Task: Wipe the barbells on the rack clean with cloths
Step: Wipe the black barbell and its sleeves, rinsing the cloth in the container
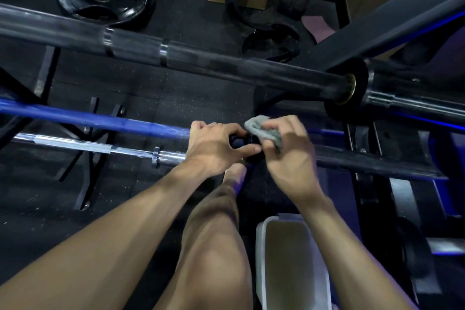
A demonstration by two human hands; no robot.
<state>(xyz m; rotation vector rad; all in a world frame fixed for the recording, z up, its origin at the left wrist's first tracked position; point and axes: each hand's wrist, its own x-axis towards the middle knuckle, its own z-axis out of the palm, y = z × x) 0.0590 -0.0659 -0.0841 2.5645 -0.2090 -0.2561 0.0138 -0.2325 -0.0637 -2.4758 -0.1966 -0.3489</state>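
Grey cloth [264, 131], bunched, sits in my right hand [289, 156], whose fingers curl round it and press it against a dark collar-like part where the blue barbell [100, 118] reaches my hands. My left hand [216, 146] lies just beside it, touching or nearly touching, with its thumb and forefinger closed on a small dark piece [236, 139] at the same spot; the blur and shadow there are heavy, so I take it to be a collar or clip, but I cannot say for certain.

Long axis: the blue barbell runs from the left edge of the view, rising little, to the point under my hands, so the unwiped length lies to my left, away from the cloth. The right hand holds the cloth, yet the left hand stands between it and that length. I judge that the coming stroke turns on this: the cloth must travel leftward along the bar, and the left hand must give way or shift first.

Chrome barbell [100, 150] lies parallel and just nearer to me, its end passing under my left wrist. Black barbell [201, 63] crosses well above both, farther off. White bin [261, 246] stands on the floor below my right forearm, beside my knee.
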